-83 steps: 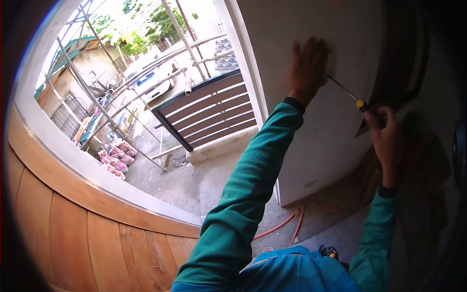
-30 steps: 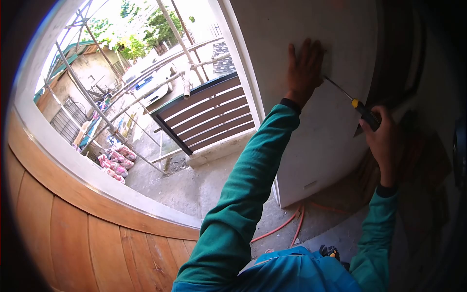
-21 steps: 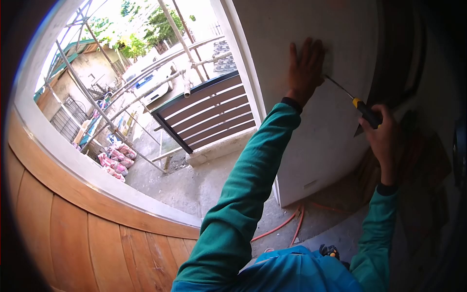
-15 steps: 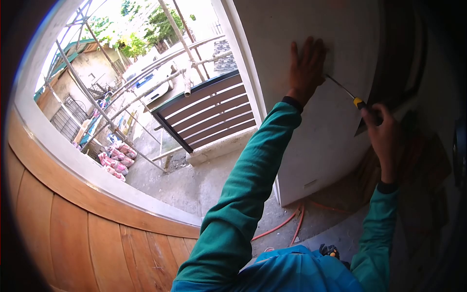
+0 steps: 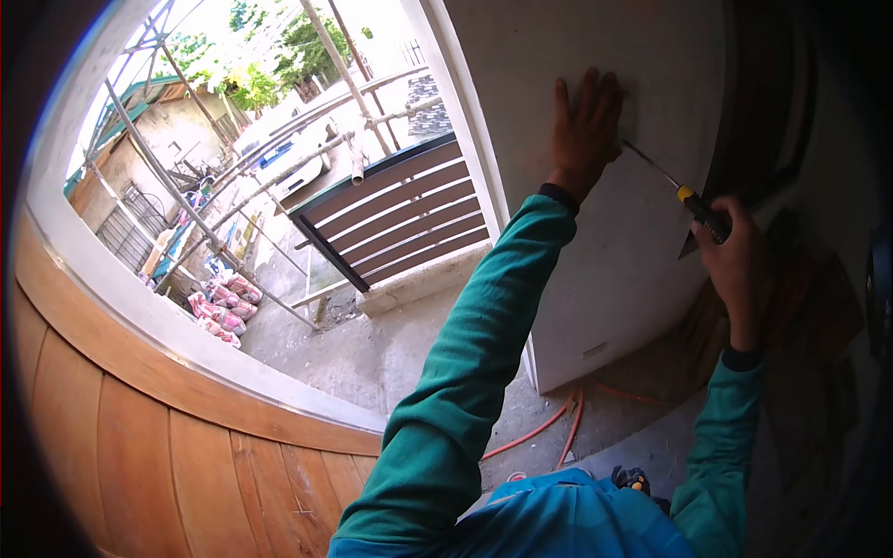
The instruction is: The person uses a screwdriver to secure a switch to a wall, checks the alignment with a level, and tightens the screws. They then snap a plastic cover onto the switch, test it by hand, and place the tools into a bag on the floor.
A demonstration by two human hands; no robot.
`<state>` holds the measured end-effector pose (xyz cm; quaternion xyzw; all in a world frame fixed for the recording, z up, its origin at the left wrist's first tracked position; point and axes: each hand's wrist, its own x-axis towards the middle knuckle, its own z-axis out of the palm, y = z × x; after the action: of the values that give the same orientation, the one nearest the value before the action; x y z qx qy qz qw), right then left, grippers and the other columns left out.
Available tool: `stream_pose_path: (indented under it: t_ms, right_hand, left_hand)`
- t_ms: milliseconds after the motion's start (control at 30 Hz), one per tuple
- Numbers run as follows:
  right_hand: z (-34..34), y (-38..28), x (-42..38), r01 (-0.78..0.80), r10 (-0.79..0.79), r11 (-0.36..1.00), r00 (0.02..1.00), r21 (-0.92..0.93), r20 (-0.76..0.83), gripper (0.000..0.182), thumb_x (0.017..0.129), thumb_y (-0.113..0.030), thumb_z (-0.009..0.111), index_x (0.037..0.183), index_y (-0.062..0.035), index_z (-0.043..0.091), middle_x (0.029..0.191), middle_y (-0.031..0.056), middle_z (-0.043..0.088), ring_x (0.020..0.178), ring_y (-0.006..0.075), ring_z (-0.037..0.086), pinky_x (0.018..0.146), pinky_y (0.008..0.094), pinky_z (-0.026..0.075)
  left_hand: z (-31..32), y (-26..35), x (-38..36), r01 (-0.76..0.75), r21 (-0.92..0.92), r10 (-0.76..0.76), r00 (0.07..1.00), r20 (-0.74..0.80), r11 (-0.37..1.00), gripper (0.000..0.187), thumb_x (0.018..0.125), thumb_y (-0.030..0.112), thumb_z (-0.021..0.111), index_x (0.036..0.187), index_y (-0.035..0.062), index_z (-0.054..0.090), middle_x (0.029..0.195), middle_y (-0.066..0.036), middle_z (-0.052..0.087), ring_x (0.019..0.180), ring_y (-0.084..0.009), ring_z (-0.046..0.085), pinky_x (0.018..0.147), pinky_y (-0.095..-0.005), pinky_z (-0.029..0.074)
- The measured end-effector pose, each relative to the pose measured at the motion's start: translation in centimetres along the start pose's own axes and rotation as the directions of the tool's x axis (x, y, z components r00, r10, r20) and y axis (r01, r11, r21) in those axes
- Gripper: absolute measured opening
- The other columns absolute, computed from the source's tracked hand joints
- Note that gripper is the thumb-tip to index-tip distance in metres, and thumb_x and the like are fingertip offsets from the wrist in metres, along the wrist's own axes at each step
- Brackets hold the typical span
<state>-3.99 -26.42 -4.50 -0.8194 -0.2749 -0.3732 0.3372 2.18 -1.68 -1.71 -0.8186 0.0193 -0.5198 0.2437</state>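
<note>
Fingers spread, my left hand (image 5: 588, 130) lies flat against a pale wall (image 5: 600, 251), over the edge of a small light plate (image 5: 631, 113). My right hand (image 5: 735, 244) grips a screwdriver (image 5: 704, 217) by its black and yellow handle. The thin metal shaft slants up and left, and its tip meets the wall right beside my left fingers. What lies under my left palm is hidden, and shadow blurs the detail at the tip.
Left of the wall is a window opening with a pale frame (image 5: 233, 383) and a wooden sill (image 5: 205, 465). Outside stand a slatted gate (image 5: 400, 219), poles, and several stacked sacks (image 5: 223, 307). An orange hose (image 5: 530, 435) runs along the floor below.
My right fingers have shifted on the screwdriver handle, showing more of it. My left hand and the tip stay in the same place.
</note>
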Motion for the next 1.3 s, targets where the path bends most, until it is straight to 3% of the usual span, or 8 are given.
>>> stream_pose_path:
  t_ms: [167,233,333,867,967,1167,1233,1300]
  right_hand:
    - [0.0,-0.6,0.3,-0.210,0.205,0.976,0.976,0.064,0.073,0.027,0.084,-0.023,0.070,0.093,0.0000,0.057,0.067,0.0121,0.059,0.057,0.0244,0.062,0.060,0.0370,0.046]
    - [0.4,0.0,0.0,0.148,-0.154,0.986,0.984,-0.078,-0.091,0.027,0.086,-0.023,0.068,0.093,0.0007,0.057,0.063,0.0117,0.058,0.054,0.0232,0.062,0.059,0.0359,0.046]
    - [0.0,-0.4,-0.1,-0.081,0.081,0.997,0.996,0.016,0.032,0.027,0.084,-0.021,0.070,0.094,0.0000,0.056,0.065,0.0110,0.058,0.055,0.0215,0.062,0.058,0.0347,0.046]
    - [-0.8,-1.8,0.2,-0.130,0.132,0.983,0.991,0.130,-0.010,0.031,0.082,-0.022,0.073,0.095,0.0025,0.059,0.080,0.0143,0.062,0.067,0.0265,0.064,0.063,0.0360,0.048]
    - [-0.5,-1.1,0.2,0.045,-0.043,0.999,0.996,0.016,-0.071,0.030,0.084,-0.024,0.071,0.095,0.0023,0.061,0.082,0.0155,0.064,0.075,0.0301,0.064,0.067,0.0363,0.048]
    - [-0.6,-1.4,0.5,-0.255,0.253,0.962,0.967,0.094,0.024,0.029,0.079,-0.019,0.074,0.094,0.0011,0.060,0.085,0.0150,0.063,0.081,0.0294,0.063,0.071,0.0371,0.048]
    - [-0.7,-1.4,0.3,0.100,-0.097,0.995,0.988,0.019,-0.122,0.029,0.081,-0.020,0.074,0.095,0.0009,0.059,0.083,0.0146,0.062,0.077,0.0300,0.064,0.068,0.0375,0.048]
    - [-0.4,-0.5,0.2,0.128,-0.127,0.992,0.984,-0.004,-0.129,0.030,0.080,-0.019,0.074,0.096,0.0009,0.058,0.082,0.0144,0.062,0.075,0.0297,0.063,0.067,0.0373,0.048]
  left_hand:
    - [-0.1,0.0,0.2,-0.002,0.014,0.002,1.000,-0.004,1.000,0.096,0.053,0.055,0.080,0.136,0.0179,0.047,0.145,-0.004,0.035,0.139,-0.0283,0.023,0.109,-0.0657,0.014]
    - [-0.3,-0.1,0.2,0.000,-0.006,0.000,1.000,0.013,1.000,0.096,0.054,0.055,0.080,0.136,0.0178,0.046,0.145,-0.004,0.035,0.139,-0.0282,0.023,0.109,-0.0656,0.014]
    - [-0.4,-0.1,0.0,-0.004,-0.019,0.004,1.000,0.010,1.000,0.096,0.054,0.055,0.080,0.136,0.0177,0.046,0.145,-0.005,0.035,0.139,-0.0283,0.023,0.109,-0.0655,0.014]
    - [-0.6,-0.1,0.3,-0.004,-0.033,0.005,1.000,0.019,0.999,0.096,0.054,0.052,0.081,0.137,0.0171,0.045,0.144,-0.005,0.035,0.139,-0.0280,0.022,0.110,-0.0648,0.014]
    - [-0.5,-0.2,0.1,-0.002,-0.051,0.003,1.000,0.021,0.999,0.096,0.054,0.051,0.081,0.136,0.0168,0.046,0.145,-0.004,0.035,0.140,-0.0279,0.022,0.110,-0.0646,0.014]
    - [-0.5,-0.1,0.2,-0.008,-0.043,0.008,1.000,0.002,0.999,0.096,0.054,0.052,0.081,0.137,0.0166,0.045,0.145,-0.004,0.035,0.140,-0.0277,0.021,0.110,-0.0645,0.014]
    - [-0.5,-0.1,0.2,0.005,-0.046,-0.004,1.000,0.022,0.999,0.097,0.054,0.053,0.080,0.137,0.0165,0.045,0.145,-0.005,0.035,0.139,-0.0281,0.022,0.110,-0.0646,0.014]
    - [-0.3,-0.1,0.0,-0.001,-0.038,0.001,1.000,0.003,0.999,0.097,0.054,0.053,0.080,0.137,0.0164,0.045,0.145,-0.005,0.035,0.139,-0.0282,0.022,0.110,-0.0647,0.014]
